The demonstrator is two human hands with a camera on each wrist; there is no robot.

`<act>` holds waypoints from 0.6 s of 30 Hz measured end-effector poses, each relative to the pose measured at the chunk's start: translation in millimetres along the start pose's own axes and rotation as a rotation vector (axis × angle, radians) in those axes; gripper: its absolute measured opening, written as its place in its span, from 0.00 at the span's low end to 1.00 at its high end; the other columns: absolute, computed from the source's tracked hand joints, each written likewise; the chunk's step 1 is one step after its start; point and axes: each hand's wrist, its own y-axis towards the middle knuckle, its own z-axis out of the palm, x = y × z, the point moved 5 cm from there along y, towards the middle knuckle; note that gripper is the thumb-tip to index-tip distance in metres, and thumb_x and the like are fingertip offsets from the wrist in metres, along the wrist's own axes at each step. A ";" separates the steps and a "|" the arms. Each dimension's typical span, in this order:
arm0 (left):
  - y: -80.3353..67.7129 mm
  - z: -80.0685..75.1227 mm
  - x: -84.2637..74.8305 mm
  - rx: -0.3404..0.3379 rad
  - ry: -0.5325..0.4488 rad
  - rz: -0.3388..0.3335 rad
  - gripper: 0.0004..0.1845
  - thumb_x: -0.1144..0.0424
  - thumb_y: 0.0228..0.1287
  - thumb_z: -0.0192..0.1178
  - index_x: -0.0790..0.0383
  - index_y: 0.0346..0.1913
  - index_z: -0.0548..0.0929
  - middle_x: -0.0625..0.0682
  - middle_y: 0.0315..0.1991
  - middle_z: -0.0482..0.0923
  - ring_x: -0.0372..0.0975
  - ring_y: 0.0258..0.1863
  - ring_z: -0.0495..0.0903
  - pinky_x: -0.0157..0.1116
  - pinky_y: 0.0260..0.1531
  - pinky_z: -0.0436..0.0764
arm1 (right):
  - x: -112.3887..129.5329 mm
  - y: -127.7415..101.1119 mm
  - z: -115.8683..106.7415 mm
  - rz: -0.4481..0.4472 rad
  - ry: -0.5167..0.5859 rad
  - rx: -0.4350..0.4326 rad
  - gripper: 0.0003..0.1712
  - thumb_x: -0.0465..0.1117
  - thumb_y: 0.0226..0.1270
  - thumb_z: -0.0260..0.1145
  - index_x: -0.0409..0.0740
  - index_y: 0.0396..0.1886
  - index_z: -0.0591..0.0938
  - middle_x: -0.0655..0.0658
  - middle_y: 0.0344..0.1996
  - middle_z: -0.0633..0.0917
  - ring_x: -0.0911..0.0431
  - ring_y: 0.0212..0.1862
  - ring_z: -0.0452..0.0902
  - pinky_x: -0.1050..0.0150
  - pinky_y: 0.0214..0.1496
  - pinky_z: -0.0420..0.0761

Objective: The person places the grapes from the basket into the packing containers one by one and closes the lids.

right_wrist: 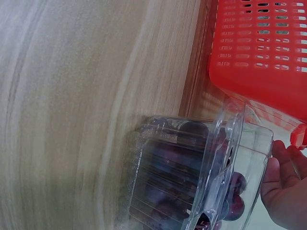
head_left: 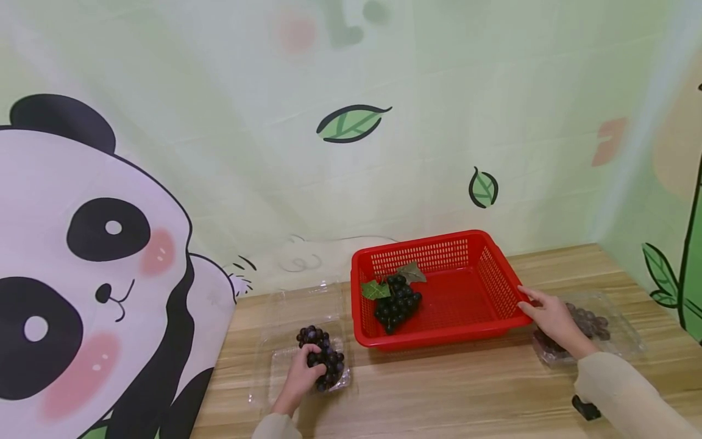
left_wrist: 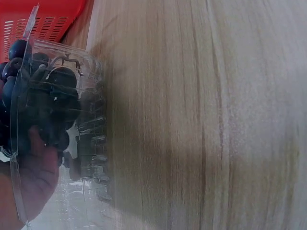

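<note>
My left hand (head_left: 300, 373) grips a bunch of dark grapes (head_left: 329, 363) in a clear plastic box (head_left: 282, 372) whose lid is folded back. In the left wrist view, the thumb and part of the palm show through the box's clear wall. At the near right corner of a red basket (head_left: 433, 334), my right hand (head_left: 556, 317) holds the rim between thumb and fingers. Inside the basket's left end lies another dark bunch of grapes (head_left: 396, 305) with green leaves (head_left: 375, 289).
Beneath the right forearm stands a second clear box (right_wrist: 168, 177) with reddish-purple grapes (head_left: 589, 323). The wooden table (head_left: 439, 390) meets a cloth backdrop (head_left: 247, 152) printed with a panda and leaves. A small black object (head_left: 585, 408) shows by the right sleeve.
</note>
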 end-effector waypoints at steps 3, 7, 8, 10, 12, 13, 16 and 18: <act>-0.2 0.5 -0.5 0.014 0.000 0.001 0.19 0.74 0.37 0.58 0.68 0.40 0.72 0.65 0.46 0.71 0.50 0.46 0.70 0.45 0.45 0.70 | 0.3 0.0 0.1 0.000 0.003 0.001 0.30 0.45 0.66 0.51 0.31 0.62 0.61 0.23 0.53 0.69 0.41 0.43 0.75 0.66 0.33 0.77; 0.1 1.1 -0.3 0.027 0.005 -0.015 0.19 0.74 0.39 0.58 0.69 0.40 0.72 0.66 0.46 0.71 0.52 0.46 0.70 0.49 0.46 0.70 | 0.3 0.4 0.2 -0.003 -0.002 -0.001 0.30 0.44 0.66 0.51 0.31 0.62 0.61 0.23 0.52 0.70 0.40 0.43 0.75 0.66 0.32 0.77; 0.2 1.4 0.2 0.030 0.007 -0.020 0.18 0.74 0.39 0.58 0.69 0.40 0.72 0.66 0.47 0.70 0.52 0.47 0.70 0.49 0.47 0.69 | 0.1 0.5 0.1 -0.003 -0.004 -0.003 0.29 0.44 0.66 0.51 0.31 0.62 0.61 0.24 0.52 0.70 0.40 0.43 0.75 0.67 0.32 0.77; 0.6 2.0 1.2 0.030 0.009 -0.020 0.18 0.74 0.39 0.57 0.69 0.40 0.72 0.66 0.47 0.70 0.52 0.48 0.69 0.50 0.48 0.68 | -0.2 0.7 0.1 -0.005 -0.006 -0.005 0.29 0.44 0.66 0.51 0.31 0.62 0.62 0.24 0.52 0.70 0.40 0.43 0.75 0.67 0.31 0.76; 0.9 2.3 1.6 0.024 0.008 -0.013 0.18 0.75 0.38 0.57 0.69 0.39 0.72 0.66 0.47 0.70 0.52 0.48 0.68 0.50 0.49 0.67 | -0.4 0.7 0.2 -0.006 -0.006 -0.006 0.29 0.44 0.66 0.51 0.31 0.62 0.62 0.24 0.52 0.70 0.41 0.42 0.75 0.68 0.30 0.76; 0.9 2.5 1.7 0.022 0.007 -0.012 0.18 0.75 0.38 0.57 0.69 0.39 0.72 0.66 0.47 0.70 0.52 0.48 0.68 0.50 0.49 0.67 | -0.4 0.6 0.2 -0.007 -0.006 -0.006 0.29 0.44 0.66 0.51 0.31 0.62 0.62 0.24 0.51 0.70 0.41 0.42 0.75 0.68 0.30 0.75; 0.6 1.9 2.1 0.011 0.014 -0.025 0.18 0.74 0.38 0.58 0.67 0.38 0.73 0.66 0.47 0.67 0.54 0.49 0.66 0.52 0.49 0.66 | -0.3 0.2 0.3 -0.007 -0.004 -0.006 0.30 0.44 0.66 0.51 0.31 0.62 0.61 0.24 0.51 0.71 0.41 0.42 0.75 0.69 0.29 0.75; 0.2 1.3 2.6 0.005 0.025 -0.047 0.17 0.72 0.38 0.58 0.65 0.39 0.73 0.65 0.47 0.64 0.55 0.49 0.65 0.54 0.49 0.65 | -0.2 0.1 0.4 -0.006 -0.001 -0.005 0.30 0.45 0.66 0.51 0.31 0.62 0.61 0.23 0.51 0.70 0.41 0.42 0.75 0.69 0.29 0.75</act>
